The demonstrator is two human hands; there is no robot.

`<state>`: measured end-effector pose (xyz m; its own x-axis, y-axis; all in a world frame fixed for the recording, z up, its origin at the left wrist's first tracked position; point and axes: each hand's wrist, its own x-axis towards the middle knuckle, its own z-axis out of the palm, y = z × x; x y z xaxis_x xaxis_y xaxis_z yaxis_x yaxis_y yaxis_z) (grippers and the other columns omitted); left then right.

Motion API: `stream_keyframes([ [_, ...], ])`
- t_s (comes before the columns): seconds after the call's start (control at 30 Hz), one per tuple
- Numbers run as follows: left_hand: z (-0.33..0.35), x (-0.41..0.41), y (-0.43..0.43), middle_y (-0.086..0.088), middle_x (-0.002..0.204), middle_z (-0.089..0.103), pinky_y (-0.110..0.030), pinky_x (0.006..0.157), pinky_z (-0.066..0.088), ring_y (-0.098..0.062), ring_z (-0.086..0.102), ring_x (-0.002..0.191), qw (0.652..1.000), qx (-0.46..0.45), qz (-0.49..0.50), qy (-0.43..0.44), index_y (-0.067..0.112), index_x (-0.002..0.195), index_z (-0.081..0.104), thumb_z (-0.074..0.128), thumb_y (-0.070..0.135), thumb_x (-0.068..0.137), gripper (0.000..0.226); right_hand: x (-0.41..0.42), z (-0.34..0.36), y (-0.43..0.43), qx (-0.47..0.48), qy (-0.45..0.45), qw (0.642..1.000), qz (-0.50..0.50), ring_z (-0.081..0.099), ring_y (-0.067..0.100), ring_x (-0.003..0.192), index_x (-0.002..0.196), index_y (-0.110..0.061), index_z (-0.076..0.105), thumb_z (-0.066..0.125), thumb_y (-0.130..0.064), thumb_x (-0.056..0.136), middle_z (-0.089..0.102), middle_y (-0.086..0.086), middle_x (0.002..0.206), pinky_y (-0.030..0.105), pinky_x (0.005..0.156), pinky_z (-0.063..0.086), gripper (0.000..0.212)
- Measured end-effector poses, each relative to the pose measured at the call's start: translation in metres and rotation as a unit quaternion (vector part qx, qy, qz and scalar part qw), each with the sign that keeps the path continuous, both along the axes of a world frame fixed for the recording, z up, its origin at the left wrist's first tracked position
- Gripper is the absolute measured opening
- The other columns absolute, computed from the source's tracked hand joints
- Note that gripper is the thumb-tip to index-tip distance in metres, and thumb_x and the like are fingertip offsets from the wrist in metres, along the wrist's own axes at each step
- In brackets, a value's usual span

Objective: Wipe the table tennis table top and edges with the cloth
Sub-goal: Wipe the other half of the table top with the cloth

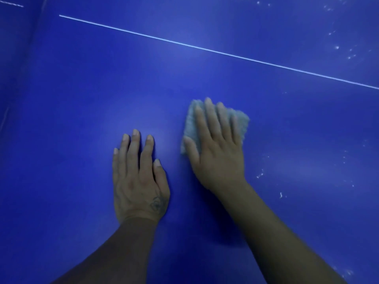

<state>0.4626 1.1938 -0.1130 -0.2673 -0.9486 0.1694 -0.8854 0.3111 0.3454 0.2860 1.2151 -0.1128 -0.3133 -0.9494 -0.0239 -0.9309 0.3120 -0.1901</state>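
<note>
Cloth [241,120], folded, lies on the blue desk [82,103] toward 2 o'clock of centre, flattened under the right hand [217,154], whose straight, slightly spread fingers [211,117] press it for broad wiping contact. The left hand [139,179], at 8 o'clock from it, rests palm-down with its digits straight, apparently bracing the lean. White specks [260,174] at 4 o'clock likely remain to wipe.

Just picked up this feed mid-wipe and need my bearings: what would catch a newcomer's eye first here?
The right hand presses flat on a pale cloth at the middle of the deep blue table top, with the left hand lying flat on the bare surface beside it. A thin white line runs diagonally across the top beyond them, and white specks dot the surface to the right.
</note>
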Motion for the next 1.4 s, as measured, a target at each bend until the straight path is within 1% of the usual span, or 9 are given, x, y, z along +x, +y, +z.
stream_keyframes([
  [0.2, 0.000, 0.002, 0.001, -0.017, 0.170, 0.040, -0.058, 0.131, 0.023, -0.036, 0.030, 0.162, 1.000, 0.003, -0.005, -0.006, 0.005, 0.156, 0.053, 0.046, 0.020, 0.108, 0.051, -0.062, -0.003, -0.090, 0.027, 0.039, 0.998, 0.049, 0.003, 0.020, 0.166, 0.171, -0.027, 0.010, 0.017, -0.061, 0.109, 0.007, -0.004, 0.179, 0.042, 0.133, -0.004, 0.071],
  [0.4, 0.000, 0.003, 0.000, -0.016, 0.171, 0.038, -0.055, 0.134, 0.018, -0.034, 0.026, 0.163, 1.000, 0.006, -0.008, -0.007, 0.004, 0.157, 0.051, 0.044, 0.020, 0.109, 0.051, -0.166, 0.007, -0.040, 0.025, 0.010, 0.991, -0.129, 0.009, 0.032, 0.165, 0.171, -0.020, 0.017, 0.030, -0.053, 0.112, 0.016, 0.006, 0.178, 0.052, 0.133, 0.007, 0.069],
  [0.5, 0.000, 0.004, -0.001, -0.016, 0.171, 0.038, -0.055, 0.134, 0.018, -0.034, 0.026, 0.164, 1.000, 0.005, -0.009, -0.005, 0.003, 0.157, 0.051, 0.044, 0.019, 0.110, 0.051, -0.147, 0.014, 0.024, 0.025, 0.004, 0.988, -0.154, 0.009, 0.034, 0.165, 0.171, -0.018, 0.016, 0.031, -0.047, 0.114, 0.015, 0.007, 0.178, 0.057, 0.132, 0.008, 0.066],
  [0.73, -0.002, 0.004, -0.001, -0.014, 0.172, 0.036, -0.054, 0.134, 0.017, -0.032, 0.024, 0.164, 1.000, 0.006, -0.005, -0.008, 0.005, 0.158, 0.050, 0.043, 0.020, 0.110, 0.051, -0.032, 0.008, 0.156, 0.038, -0.011, 0.994, -0.102, 0.009, 0.028, 0.166, 0.170, -0.018, 0.021, 0.036, -0.051, 0.109, 0.014, 0.002, 0.179, 0.055, 0.133, 0.010, 0.072],
  [0.83, -0.001, 0.003, 0.000, -0.015, 0.171, 0.038, -0.054, 0.134, 0.018, -0.032, 0.026, 0.164, 1.000, 0.001, -0.004, -0.009, 0.004, 0.157, 0.051, 0.044, 0.019, 0.109, 0.051, -0.052, 0.008, 0.130, 0.024, -0.008, 0.995, -0.098, 0.012, 0.029, 0.166, 0.170, -0.019, 0.024, 0.038, -0.053, 0.108, 0.018, 0.003, 0.178, 0.051, 0.134, 0.007, 0.072],
  [1.03, 0.002, 0.002, 0.002, -0.014, 0.172, 0.037, -0.053, 0.134, 0.018, -0.031, 0.025, 0.164, 1.000, 0.008, 0.001, -0.011, 0.005, 0.158, 0.051, 0.046, 0.019, 0.109, 0.051, -0.112, -0.007, 0.013, -0.002, 0.027, 0.971, -0.238, 0.009, 0.029, 0.166, 0.171, -0.021, 0.014, 0.024, -0.056, 0.109, 0.012, 0.004, 0.179, 0.050, 0.133, 0.004, 0.072],
  [1.1, 0.001, 0.002, 0.002, -0.014, 0.172, 0.037, -0.053, 0.134, 0.018, -0.032, 0.025, 0.164, 1.000, 0.007, -0.003, -0.010, 0.006, 0.158, 0.051, 0.046, 0.019, 0.109, 0.051, -0.103, -0.006, -0.012, 0.005, 0.037, 0.977, -0.212, 0.009, 0.028, 0.166, 0.172, -0.024, 0.013, 0.022, -0.058, 0.109, 0.011, 0.001, 0.179, 0.050, 0.133, 0.004, 0.073],
  [1.2, 0.000, 0.002, 0.001, -0.015, 0.172, 0.036, -0.053, 0.134, 0.017, -0.032, 0.025, 0.164, 1.000, 0.008, -0.004, -0.012, 0.006, 0.158, 0.050, 0.044, 0.022, 0.109, 0.052, -0.067, -0.002, -0.004, 0.009, 0.048, 0.994, -0.093, 0.009, 0.026, 0.166, 0.171, -0.024, 0.015, 0.021, -0.061, 0.107, 0.013, -0.001, 0.179, 0.052, 0.132, 0.005, 0.074],
  [1.4, 0.003, 0.002, 0.002, -0.018, 0.169, 0.041, -0.054, 0.133, 0.020, -0.037, 0.031, 0.161, 1.000, -0.019, -0.003, -0.009, 0.005, 0.156, 0.053, 0.050, 0.019, 0.109, 0.050, 0.038, -0.002, 0.135, -0.038, -0.049, 0.994, 0.086, 0.014, 0.028, 0.165, 0.168, -0.018, 0.029, 0.048, -0.051, 0.109, 0.019, 0.002, 0.178, 0.061, 0.130, 0.019, 0.070],
])
